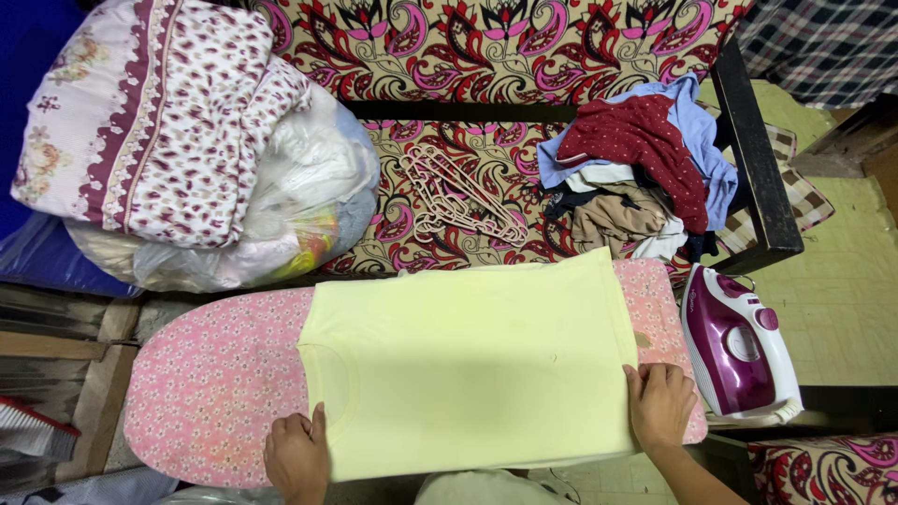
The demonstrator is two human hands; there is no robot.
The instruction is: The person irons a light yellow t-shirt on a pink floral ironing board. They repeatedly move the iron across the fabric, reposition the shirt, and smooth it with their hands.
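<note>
A pale yellow T-shirt [468, 360] lies folded flat across a pink flowered ironing board [201, 374], its neck towards the left. My left hand [297, 456] rests on the shirt's near left corner by the collar, fingers pinching the edge. My right hand [661, 404] presses on the shirt's right edge, fingers spread over the cloth. A purple and white iron [739, 346] stands on its rest just right of the board.
A patterned sofa [468, 56] lies beyond the board. On it are a pile of crumpled clothes [636, 168], several pale plastic hangers [458, 196], a plastic sack of cloth [309, 196] and a folded flowered quilt [150, 112]. A brush [33, 425] lies at far left.
</note>
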